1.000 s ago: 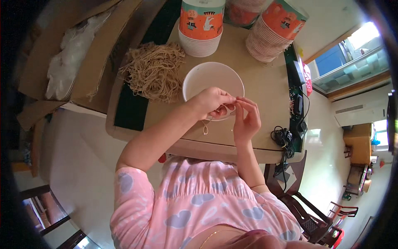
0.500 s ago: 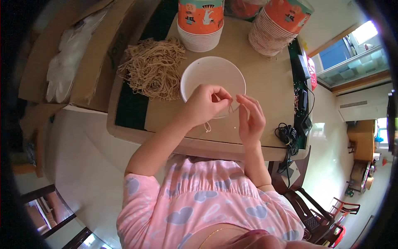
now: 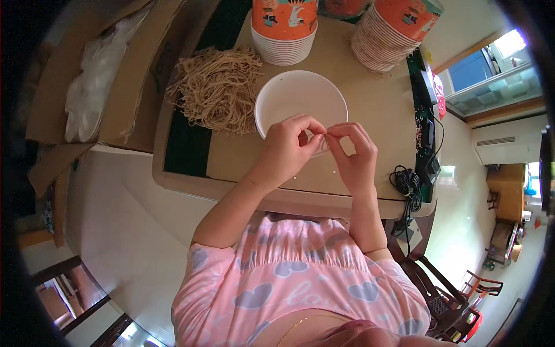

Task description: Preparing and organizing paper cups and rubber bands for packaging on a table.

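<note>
My left hand (image 3: 289, 146) and my right hand (image 3: 355, 151) meet at the near edge of a white paper bowl (image 3: 298, 92). Each pinches, thumb against forefinger, a thin beige string (image 3: 324, 146) with a small loop hanging just below the fingertips. Most of the string is hidden by my fingers. A tangled heap of beige strings (image 3: 217, 89) lies to the left of the bowl. Behind the bowl stands a stack of white paper bowls (image 3: 284, 49) with an orange printed one on top.
A second bowl stack (image 3: 399, 29) leans at the back right, with string around it. Black cables (image 3: 407, 184) and adapters (image 3: 428, 134) lie along the table's right edge. On the left, an open cardboard box (image 3: 124, 81) holds white items in plastic. A dark chair (image 3: 433, 289) stands at lower right.
My right hand has come in to meet the left, its fingertips now closed on the string. The string loop that hung under my left hand no longer shows there. The view has shifted slightly.
</note>
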The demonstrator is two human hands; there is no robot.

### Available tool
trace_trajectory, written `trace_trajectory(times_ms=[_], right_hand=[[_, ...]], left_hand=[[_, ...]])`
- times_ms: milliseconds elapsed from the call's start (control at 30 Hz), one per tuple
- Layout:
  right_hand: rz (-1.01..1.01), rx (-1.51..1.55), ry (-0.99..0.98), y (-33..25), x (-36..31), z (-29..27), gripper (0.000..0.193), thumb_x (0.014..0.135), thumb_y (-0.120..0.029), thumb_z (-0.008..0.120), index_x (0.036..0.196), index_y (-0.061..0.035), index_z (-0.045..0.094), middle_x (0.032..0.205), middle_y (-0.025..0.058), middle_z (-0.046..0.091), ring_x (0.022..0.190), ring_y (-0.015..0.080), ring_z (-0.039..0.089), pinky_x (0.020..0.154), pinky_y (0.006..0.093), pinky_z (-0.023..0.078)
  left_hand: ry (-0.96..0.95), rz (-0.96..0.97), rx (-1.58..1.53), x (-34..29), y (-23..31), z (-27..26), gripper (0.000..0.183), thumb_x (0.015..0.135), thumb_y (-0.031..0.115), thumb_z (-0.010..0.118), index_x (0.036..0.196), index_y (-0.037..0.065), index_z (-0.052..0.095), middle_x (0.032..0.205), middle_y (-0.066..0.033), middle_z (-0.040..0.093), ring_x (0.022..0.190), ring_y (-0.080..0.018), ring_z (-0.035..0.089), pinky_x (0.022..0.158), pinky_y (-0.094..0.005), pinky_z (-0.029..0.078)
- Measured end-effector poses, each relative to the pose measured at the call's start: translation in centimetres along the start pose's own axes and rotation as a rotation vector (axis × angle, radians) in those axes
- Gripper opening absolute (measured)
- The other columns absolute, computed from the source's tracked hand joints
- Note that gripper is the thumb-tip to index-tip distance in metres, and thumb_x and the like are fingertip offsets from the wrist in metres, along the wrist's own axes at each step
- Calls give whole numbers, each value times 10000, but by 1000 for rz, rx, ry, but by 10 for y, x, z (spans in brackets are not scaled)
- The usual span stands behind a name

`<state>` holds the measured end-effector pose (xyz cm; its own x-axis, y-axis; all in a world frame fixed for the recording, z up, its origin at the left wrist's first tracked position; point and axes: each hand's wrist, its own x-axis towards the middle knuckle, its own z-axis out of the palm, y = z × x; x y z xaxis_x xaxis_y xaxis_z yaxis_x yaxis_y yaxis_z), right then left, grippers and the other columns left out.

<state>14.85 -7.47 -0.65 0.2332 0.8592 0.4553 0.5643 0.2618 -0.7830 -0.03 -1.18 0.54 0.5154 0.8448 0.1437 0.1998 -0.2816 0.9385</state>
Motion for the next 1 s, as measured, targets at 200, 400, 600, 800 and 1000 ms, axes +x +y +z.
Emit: trace_trajectory(times_ms=[200,400,600,800,1000], right_hand=[[-10,-28,0,-5,0,3,113,762,65,677,841,14,613,838,97,639,747,182,607,690,279,490],[-17,-74,-18,-3,2,2,132,758,12,702,857,-7,617,835,103,635,756,229,611,695,313,494],[-18,-107,-67,-12,3,6,231,752,-42,717,942,-35,587,859,101,625,817,259,613,733,349,489],[7,-167,-105,-8,1,10,168,753,-17,683,881,-40,576,813,87,617,772,259,601,718,356,475],[-1,-181,-76,-8,1,14,114,764,-23,667,841,-55,590,763,70,611,715,239,588,704,348,455]], left_hand=[[40,-56,-137,-5,-3,-5,167,882,45,620,1036,19,677,842,-58,698,644,-77,588,569,-232,466],[40,86,66,-5,5,-5,132,833,17,633,962,27,660,841,-116,665,664,-237,648,604,-309,505],[152,98,76,-8,-5,-7,91,803,16,655,889,38,631,813,-95,630,610,-203,605,565,-324,484],[129,85,136,-13,-5,-9,96,844,3,641,937,26,632,859,-56,596,638,-116,575,569,-241,465],[178,105,176,-13,-4,-13,98,833,14,649,928,25,624,865,-78,582,652,-146,599,576,-264,480]])
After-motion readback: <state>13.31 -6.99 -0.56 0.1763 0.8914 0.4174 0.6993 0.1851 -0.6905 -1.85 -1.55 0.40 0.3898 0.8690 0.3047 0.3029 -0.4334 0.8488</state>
